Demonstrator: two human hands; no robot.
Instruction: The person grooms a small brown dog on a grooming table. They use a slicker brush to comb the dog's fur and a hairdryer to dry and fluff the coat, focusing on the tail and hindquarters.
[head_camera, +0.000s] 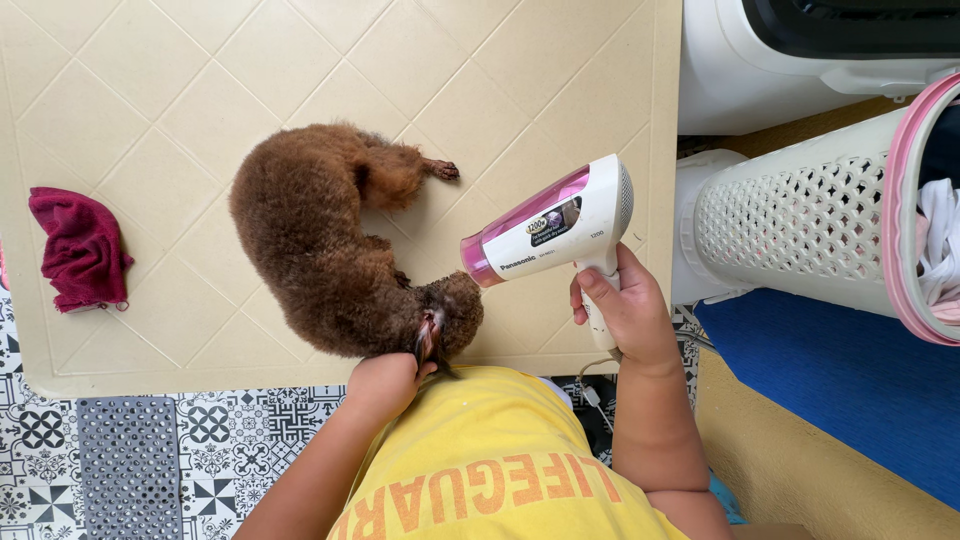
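At the surface's (560, 60) near edge, our right hand (625, 310) grips the dryer (555, 225); our left hand (385, 380), fingers hidden, holds the dog's (320, 240) ear.

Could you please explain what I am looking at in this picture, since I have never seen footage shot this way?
There is no machine here: the single picture comes from a camera worn on a person's head, looking straight down at their own two bare hands. The yellow cloth at the bottom edge is that person's shirt.

In front of them is a cream-coloured table with a diamond pattern. On it lies a small brown curly dog, and near the table's left edge a dark red cloth.

The right hand grips the handle of a white and pink hair dryer, whose nozzle points at the dog. The left hand is at the dog's head, holding a tuft of its fur.

To the right lies a perforated laundry basket with a pink rim, tipped on its side.
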